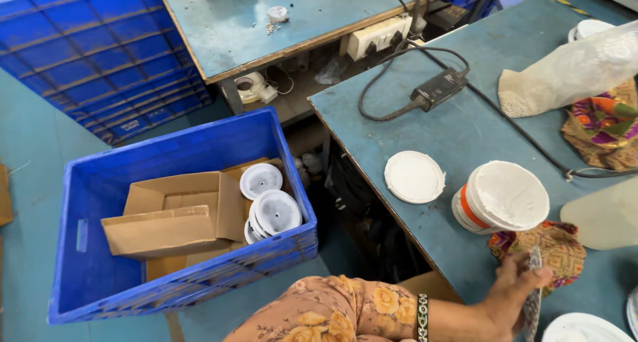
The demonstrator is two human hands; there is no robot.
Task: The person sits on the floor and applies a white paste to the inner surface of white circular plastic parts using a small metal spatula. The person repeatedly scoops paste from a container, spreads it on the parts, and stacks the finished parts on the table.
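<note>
My left hand reaches across the blue table at the lower right, on an arm with a floral sleeve and a beaded bangle. Its fingers are closed on a thin, speckled grey flat piece seen edge-on. Just above the hand lies a patterned orange cloth. On it rests a stack of white round discs with an orange band. A single white disc lies left of the stack. My right hand is out of sight.
A blue crate on the floor holds cardboard boxes and white round lids. A black power adapter with cables, a plastic bag and colourful cloth lie on the table. Another blue crate leans at top left.
</note>
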